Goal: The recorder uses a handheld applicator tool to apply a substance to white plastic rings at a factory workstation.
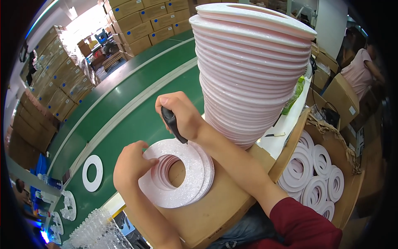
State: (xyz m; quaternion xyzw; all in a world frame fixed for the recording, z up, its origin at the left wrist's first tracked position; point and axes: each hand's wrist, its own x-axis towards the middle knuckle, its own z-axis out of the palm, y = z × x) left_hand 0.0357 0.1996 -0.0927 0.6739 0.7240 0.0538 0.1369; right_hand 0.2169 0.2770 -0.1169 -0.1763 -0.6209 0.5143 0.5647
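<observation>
A short stack of pale pinkish-white flat rings (195, 176) lies on a brown cardboard box (232, 199) in front of me. My left hand (132, 166) grips the left edge of the top ring, its thumb lying on the upper face by the hole. Wrapped in a fist, my right hand (182, 118) holds a small hand tool with a curved black handle (174, 124). The tool points down at the far rim of the top ring; its working tip is too small to make out. Just beyond my right forearm rises a tall stack of similar rings (253, 79).
A green conveyor belt (124, 118) curves past on the left, carrying a single white ring (92, 173) and clear plastic parts (68, 205). An open carton of rings (315, 182) stands at the right. Stacked cartons (145, 25) fill the back; a person (360, 70) is at far right.
</observation>
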